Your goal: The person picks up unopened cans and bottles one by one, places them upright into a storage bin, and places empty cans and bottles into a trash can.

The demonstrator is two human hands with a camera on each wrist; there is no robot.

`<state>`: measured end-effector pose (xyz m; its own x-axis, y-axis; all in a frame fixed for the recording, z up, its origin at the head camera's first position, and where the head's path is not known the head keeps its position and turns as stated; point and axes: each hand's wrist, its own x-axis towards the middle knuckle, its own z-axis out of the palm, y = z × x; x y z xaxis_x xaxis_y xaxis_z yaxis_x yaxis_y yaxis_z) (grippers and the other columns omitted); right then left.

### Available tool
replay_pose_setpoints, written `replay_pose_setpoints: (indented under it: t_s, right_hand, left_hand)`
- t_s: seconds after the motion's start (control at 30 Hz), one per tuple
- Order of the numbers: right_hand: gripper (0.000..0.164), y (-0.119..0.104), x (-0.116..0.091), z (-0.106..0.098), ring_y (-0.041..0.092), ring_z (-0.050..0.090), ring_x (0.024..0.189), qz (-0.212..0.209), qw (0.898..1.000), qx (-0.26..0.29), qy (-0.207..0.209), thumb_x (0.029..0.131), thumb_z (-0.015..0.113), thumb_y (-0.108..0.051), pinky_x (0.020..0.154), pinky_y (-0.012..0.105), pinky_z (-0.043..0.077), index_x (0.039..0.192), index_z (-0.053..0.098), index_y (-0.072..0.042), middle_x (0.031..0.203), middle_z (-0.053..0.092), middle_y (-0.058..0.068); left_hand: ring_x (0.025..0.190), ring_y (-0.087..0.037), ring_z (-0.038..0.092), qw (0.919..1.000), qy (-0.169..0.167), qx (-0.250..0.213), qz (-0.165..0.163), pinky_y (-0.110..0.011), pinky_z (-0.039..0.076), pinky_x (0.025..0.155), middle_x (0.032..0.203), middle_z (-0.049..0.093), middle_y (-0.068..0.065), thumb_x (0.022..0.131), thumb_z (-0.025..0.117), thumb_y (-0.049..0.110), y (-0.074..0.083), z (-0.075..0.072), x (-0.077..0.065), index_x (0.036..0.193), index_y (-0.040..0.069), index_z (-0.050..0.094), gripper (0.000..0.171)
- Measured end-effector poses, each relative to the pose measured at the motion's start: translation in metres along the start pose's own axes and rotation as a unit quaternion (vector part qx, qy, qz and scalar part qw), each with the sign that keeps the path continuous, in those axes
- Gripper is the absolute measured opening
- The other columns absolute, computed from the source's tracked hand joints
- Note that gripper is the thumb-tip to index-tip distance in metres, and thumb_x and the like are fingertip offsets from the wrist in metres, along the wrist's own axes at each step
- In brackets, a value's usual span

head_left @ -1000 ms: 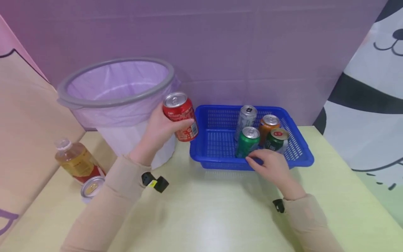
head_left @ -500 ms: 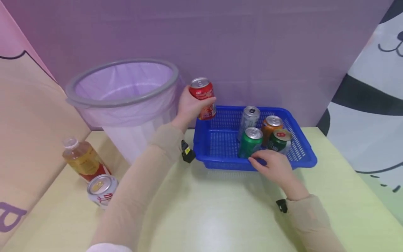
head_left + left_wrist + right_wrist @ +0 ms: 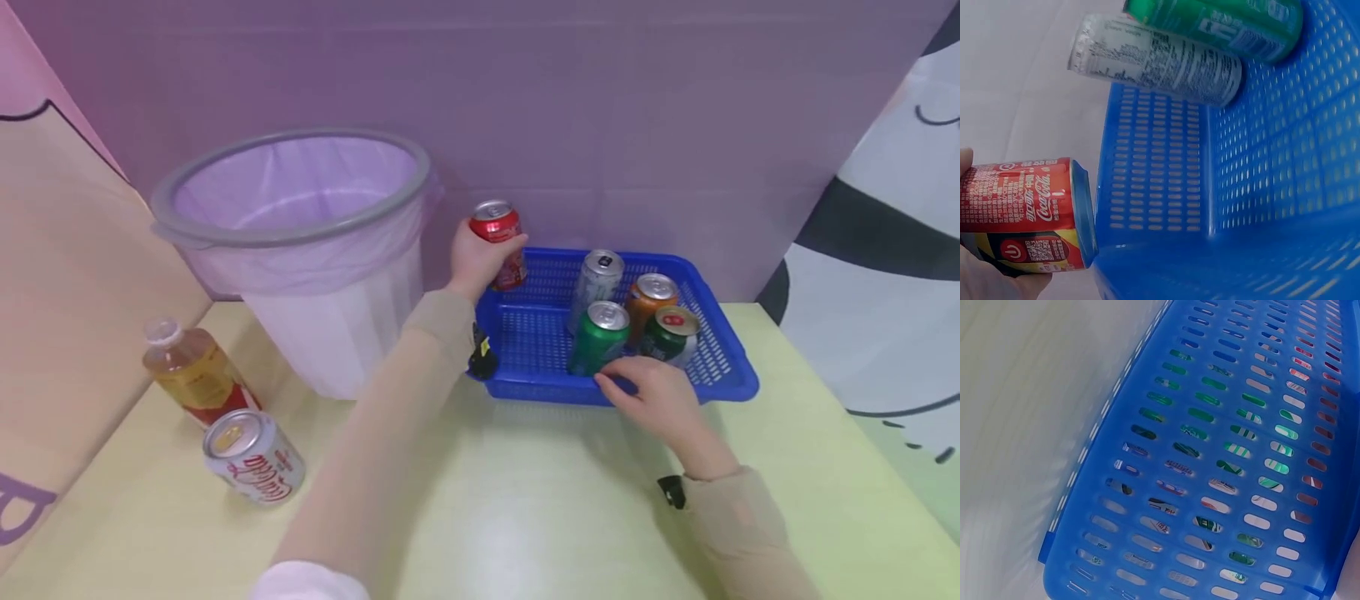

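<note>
My left hand (image 3: 480, 257) grips a red Coca-Cola can (image 3: 512, 271) above the left back part of a blue plastic basket (image 3: 525, 390). The left wrist view shows that red can (image 3: 1022, 206) lying across the picture, its base close by the basket's rim. With thumb and fingers, my right hand (image 3: 660, 404) holds the basket's front rim. Inside the basket, towards the right, stand a green can (image 3: 597, 343), a tall silver can (image 3: 595, 287), an orange can (image 3: 639, 312) and a dark green can (image 3: 663, 337). Through the basket's slotted side (image 3: 1210, 437), cans show in the right wrist view.
A white bin (image 3: 337, 325) with a purple liner and grey rim stands left of the basket. In front of it are a bottle of amber drink (image 3: 198, 379) and a white Coca-Cola can (image 3: 262, 467). A purple wall covering (image 3: 600, 108) hangs behind the table.
My left hand has carried the red can rightwards, from beside the bin to over the basket, and lowered it slightly in the last half second. My right hand has stayed at the rim.
</note>
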<state>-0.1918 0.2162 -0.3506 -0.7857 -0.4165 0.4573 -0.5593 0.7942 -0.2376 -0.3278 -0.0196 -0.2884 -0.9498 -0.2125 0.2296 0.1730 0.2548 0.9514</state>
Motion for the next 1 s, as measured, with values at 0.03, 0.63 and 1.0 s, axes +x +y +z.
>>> replay_pose_setpoints:
  t_s: [0.03,0.63,1.0]
  right_hand:
    - [0.007,0.0,0.0,0.0,0.021,0.065,0.071,-0.002,1.0,0.0,0.002,0.084,0.069,-0.017,0.063,0.04,0.055,0.086,0.071,-0.011,0.079,0.07,0.001]
    - [0.007,0.003,-0.002,0.001,0.019,0.065,0.071,-0.003,1.0,-0.012,-0.002,0.084,0.068,-0.017,0.063,0.038,0.055,0.087,0.07,-0.011,0.079,0.069,0.001]
    - [0.007,0.002,-0.002,0.001,0.017,0.065,0.071,-0.01,1.0,-0.021,0.007,0.084,0.068,-0.017,0.063,0.037,0.056,0.085,0.071,-0.011,0.079,0.069,0.001]
  left_hand:
    - [0.11,-0.024,0.058,1.0,0.0,0.001,-0.001,-0.031,0.049,0.099,0.119,0.06,-0.012,0.075,0.08,0.026,0.0,0.002,0.001,0.126,0.0,0.047,0.066]
    - [0.109,-0.028,0.059,0.9874,-0.103,0.118,-0.022,-0.036,0.05,0.098,0.12,0.06,-0.015,0.071,0.081,0.019,-0.015,0.023,0.009,0.124,-0.001,0.048,0.065]
    - [0.112,-0.027,0.057,0.9865,-0.093,0.13,-0.033,-0.037,0.048,0.101,0.122,0.059,-0.013,0.07,0.082,0.022,-0.031,0.031,0.006,0.126,0.001,0.047,0.068]
